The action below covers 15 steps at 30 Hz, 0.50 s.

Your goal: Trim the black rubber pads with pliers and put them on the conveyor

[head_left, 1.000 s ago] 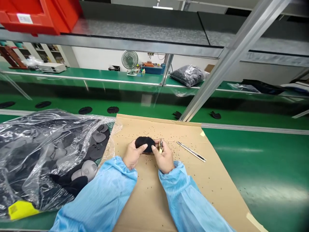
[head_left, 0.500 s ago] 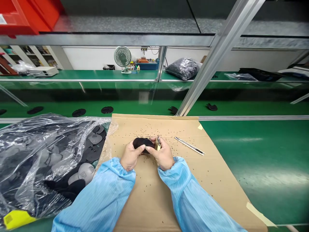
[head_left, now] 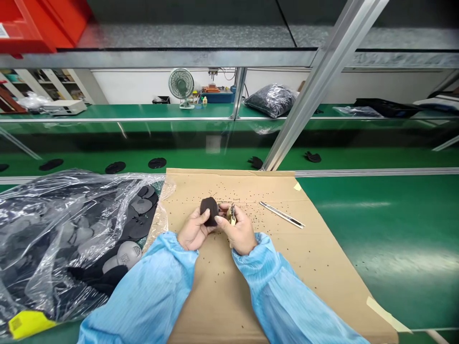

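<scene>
My left hand (head_left: 192,230) grips a black rounded piece (head_left: 209,211), its thumb pressed on the near face; the fingers behind it are partly hidden. Close by on the right, my right hand (head_left: 242,233) is closed around small cutters with pale yellow handles (head_left: 233,218), their metal end pointing away from me. The right thumb and fingertips reach to the edge of the black piece. Both hands are above a cardboard sheet (head_left: 222,296) scattered with tiny black bits.
A snap-off knife (head_left: 282,214) lies on the cardboard at right. To the left, a clear plastic bag (head_left: 46,224) holds many black and grey rounded pieces. A metal post (head_left: 322,91) slants up beyond the cardboard. Flat black pieces (head_left: 157,163) lie on the green surface behind.
The black piece has turned from lying sideways to upright, with its broad face toward me. My right fingers have drawn slightly off it, still around the cutters.
</scene>
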Available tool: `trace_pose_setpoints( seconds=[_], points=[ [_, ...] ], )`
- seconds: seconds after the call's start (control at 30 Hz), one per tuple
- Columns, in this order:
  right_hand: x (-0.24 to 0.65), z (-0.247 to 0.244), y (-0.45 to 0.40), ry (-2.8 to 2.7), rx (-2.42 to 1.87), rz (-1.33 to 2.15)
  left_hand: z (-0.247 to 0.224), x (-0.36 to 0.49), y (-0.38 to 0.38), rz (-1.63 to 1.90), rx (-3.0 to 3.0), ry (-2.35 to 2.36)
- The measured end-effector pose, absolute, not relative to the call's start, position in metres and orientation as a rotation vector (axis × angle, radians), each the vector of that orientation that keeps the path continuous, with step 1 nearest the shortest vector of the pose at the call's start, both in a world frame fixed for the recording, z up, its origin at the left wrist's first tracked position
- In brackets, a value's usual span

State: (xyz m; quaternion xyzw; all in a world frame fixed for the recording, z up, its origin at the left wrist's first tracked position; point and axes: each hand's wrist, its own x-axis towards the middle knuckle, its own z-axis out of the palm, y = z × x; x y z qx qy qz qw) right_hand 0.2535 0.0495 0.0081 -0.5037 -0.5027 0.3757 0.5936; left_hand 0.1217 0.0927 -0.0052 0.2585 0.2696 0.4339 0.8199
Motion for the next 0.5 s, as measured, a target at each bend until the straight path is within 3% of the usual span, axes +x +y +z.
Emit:
trace_pose_setpoints(
  seconds=[0.3,0.5],
  points=[
    [0.2511,0.0107,0.0427,-1.438,-1.225,0.423,-0.0049,0.1183,0.0927,0.764,0.457,0.54],
    [0.2511,0.011,0.0416,-1.536,-1.191,0.373,-0.0017,0.1167,0.0933,0.711,0.412,0.538]
  ],
)
